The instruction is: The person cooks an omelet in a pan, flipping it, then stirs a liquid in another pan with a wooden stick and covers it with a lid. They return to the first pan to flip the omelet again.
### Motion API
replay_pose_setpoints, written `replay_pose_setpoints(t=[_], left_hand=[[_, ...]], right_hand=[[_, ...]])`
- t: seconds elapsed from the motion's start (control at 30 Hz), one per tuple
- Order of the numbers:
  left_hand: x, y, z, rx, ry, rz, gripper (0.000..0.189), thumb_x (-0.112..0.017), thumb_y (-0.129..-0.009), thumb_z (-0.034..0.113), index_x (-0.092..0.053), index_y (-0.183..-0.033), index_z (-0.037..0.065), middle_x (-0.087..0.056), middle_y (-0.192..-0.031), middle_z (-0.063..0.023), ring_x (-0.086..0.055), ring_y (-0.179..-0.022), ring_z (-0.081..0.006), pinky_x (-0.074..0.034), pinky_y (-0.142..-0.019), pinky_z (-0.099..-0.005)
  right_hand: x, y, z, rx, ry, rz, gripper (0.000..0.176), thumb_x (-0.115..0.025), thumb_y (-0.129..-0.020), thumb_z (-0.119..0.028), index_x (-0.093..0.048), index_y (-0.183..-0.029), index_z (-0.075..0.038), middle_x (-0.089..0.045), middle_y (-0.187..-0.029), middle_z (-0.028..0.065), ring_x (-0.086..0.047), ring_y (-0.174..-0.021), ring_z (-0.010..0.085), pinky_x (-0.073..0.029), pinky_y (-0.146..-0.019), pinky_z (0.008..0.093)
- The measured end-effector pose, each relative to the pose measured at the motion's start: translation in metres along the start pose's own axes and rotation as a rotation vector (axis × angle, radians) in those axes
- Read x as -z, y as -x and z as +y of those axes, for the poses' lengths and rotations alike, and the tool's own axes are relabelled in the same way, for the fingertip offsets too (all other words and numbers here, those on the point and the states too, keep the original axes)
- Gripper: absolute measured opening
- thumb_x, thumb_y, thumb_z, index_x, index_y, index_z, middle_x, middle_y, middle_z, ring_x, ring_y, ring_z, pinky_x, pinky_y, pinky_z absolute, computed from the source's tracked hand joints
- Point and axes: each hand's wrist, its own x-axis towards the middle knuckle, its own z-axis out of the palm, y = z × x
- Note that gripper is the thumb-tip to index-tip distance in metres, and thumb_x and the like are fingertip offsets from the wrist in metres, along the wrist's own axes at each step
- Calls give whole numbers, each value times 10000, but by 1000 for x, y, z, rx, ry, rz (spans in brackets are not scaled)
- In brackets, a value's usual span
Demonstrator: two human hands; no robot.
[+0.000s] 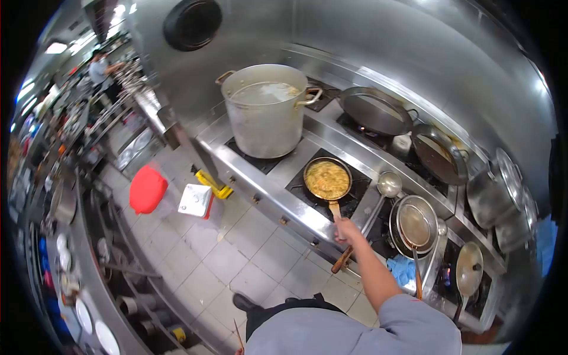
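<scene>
My right hand [346, 229] is wrapped round the handle of a small frying pan [307, 182] on a front burner. Yellow-orange food [328, 179] fills the pan. At the bottom edge, my left hand [239, 351] barely shows, low beside my body, near a thin stick-like utensil [238, 332]; its fingers are mostly hidden. Just right of my right hand lies a long-handled ladle [389, 184], its wooden handle end near the stove's front edge.
A large stockpot [264, 127] stands left of the pan. Strainers [416, 225], a blue cloth [402, 270] and a lidded pan [468, 269] are on the right. A red lid [148, 189] and white container [195, 200] stand over the floor. A person [100, 71] is far left.
</scene>
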Motion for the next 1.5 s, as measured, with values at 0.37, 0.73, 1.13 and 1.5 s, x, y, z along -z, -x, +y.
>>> replay_pose_setpoints(t=[0.37,0.73,1.13,1.5], left_hand=[[116,-270,89,-142,-242,-247,321,-445,-837,224,-506,-1098,47,-597,-751,-135,-517,-551,-233,-430,-490,-356],[175,-500,243,-21,-136,-462,291,-470,-831,96,-441,-1115,38,-494,-562,-52,-415,-319,-122,-295,-270,-241],[196,-503,275,-154,-417,-595,341,-473,-846,232,-479,-1139,58,-576,-682,-95,-448,-435,-124,-363,-370,-267],[184,-478,298,-480,-574,-755,390,-468,-831,277,-495,-1108,4,-575,-678,-111,-503,-538,-169,-422,-471,-281]], right_hand=[[35,0,1,11,832,886,385,-467,-800,-387,-536,-969,-48,-572,-975,173,-542,-918,323,-406,-780,466],[-136,-32,-28,69,-544,457,279,-460,-855,-304,-436,-916,-33,-444,-597,50,-471,-461,174,-406,-374,302],[-67,2,-14,-159,455,790,391,-460,-801,-395,-591,-936,-52,-595,-940,159,-553,-926,318,-439,-745,407],[-94,-61,30,66,614,870,380,-410,-813,-357,-584,-850,-21,-602,-863,162,-582,-802,315,-459,-695,423]])
